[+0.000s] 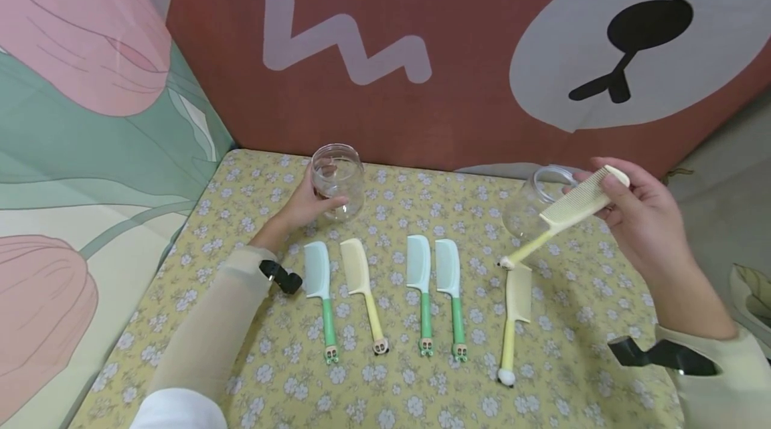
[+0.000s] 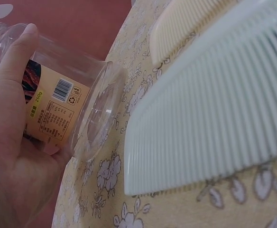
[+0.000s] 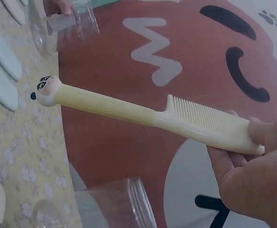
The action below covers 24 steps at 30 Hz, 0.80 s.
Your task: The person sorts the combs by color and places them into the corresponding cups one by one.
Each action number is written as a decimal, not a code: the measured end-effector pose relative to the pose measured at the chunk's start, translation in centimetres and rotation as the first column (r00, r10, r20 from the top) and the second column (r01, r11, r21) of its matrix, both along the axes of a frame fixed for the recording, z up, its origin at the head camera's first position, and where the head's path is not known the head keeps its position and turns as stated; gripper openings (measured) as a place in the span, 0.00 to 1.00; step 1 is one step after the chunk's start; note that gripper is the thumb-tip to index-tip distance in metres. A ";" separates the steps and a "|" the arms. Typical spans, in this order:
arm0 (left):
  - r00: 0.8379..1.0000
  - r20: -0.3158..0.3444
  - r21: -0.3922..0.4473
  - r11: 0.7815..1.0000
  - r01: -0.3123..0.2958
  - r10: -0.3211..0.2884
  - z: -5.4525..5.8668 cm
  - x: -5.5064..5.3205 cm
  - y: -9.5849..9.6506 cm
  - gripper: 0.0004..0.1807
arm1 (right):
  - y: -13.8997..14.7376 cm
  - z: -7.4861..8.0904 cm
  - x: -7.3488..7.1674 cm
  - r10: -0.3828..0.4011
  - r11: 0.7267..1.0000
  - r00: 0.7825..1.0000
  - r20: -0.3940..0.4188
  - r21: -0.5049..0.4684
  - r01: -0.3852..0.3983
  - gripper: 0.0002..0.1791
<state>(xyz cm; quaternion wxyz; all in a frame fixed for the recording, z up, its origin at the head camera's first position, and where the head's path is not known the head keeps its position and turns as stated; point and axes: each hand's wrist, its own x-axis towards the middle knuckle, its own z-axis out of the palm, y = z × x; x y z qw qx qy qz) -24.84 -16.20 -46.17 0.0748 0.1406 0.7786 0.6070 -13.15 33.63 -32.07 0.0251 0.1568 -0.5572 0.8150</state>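
Note:
At the back left of the table, my left hand [image 1: 301, 207] grips a clear jar [image 1: 349, 191] round its side; the left wrist view shows an orange label [image 2: 58, 107] on it. My right hand [image 1: 653, 225] pinches a cream comb [image 1: 575, 205] by its toothed end. Its yellow handle [image 3: 105, 104] points left and ends in a small panda head [image 3: 47, 90]. Below and behind that comb stands a second clear jar [image 1: 519, 211], partly hidden by the comb and hand. Under the panda head lies another cream comb [image 1: 519, 295] on the table.
Toward the left lie a pale blue comb with green handle [image 1: 317, 268] and a cream comb [image 1: 357, 268]. Two more pale blue combs, one at mid-table [image 1: 418, 265] and its neighbour [image 1: 448, 268], lie side by side. A flowered cloth [image 1: 265, 375] covers the table; a printed brown backdrop [image 1: 470, 101] rises behind.

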 end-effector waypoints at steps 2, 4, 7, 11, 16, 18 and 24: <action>1.000 0.002 -0.003 1.000 -0.002 0.002 0.0 0.0 0.0 0.49 | -0.7 0.4 -0.6 -0.004 0.999 1.000 -0.011 0.032 0.004 0.20; 1.000 0.005 -0.004 1.000 -0.003 0.003 0.0 0.0 0.0 0.49 | -1.5 0.9 -1.2 -0.003 0.999 1.000 -0.016 0.050 0.004 0.19; 1.000 0.006 0.001 1.000 0.002 -0.002 -0.1 0.0 0.0 0.49 | -2.6 1.4 -2.1 -0.006 0.997 1.000 -0.023 0.073 0.008 0.19; 1.000 0.005 0.004 1.000 0.007 -0.007 -0.1 0.0 0.1 0.49 | -4.1 2.0 -3.0 -0.025 0.997 1.000 -0.018 0.078 0.027 0.19; 1.000 0.004 -0.006 1.000 -0.001 0.001 0.0 0.0 0.0 0.49 | -6.1 3.1 -4.2 -0.074 0.993 0.997 -0.011 0.090 0.075 0.21; 1.000 0.002 -0.009 1.000 -0.003 0.003 0.1 0.0 0.0 0.49 | -7.0 3.5 -4.8 -0.103 0.989 0.995 -0.002 0.108 0.103 0.21; 1.000 -0.004 -0.019 1.000 -0.004 0.004 0.0 0.0 0.0 0.50 | -9.3 4.7 -6.6 -0.160 0.981 0.986 0.054 0.115 0.153 0.22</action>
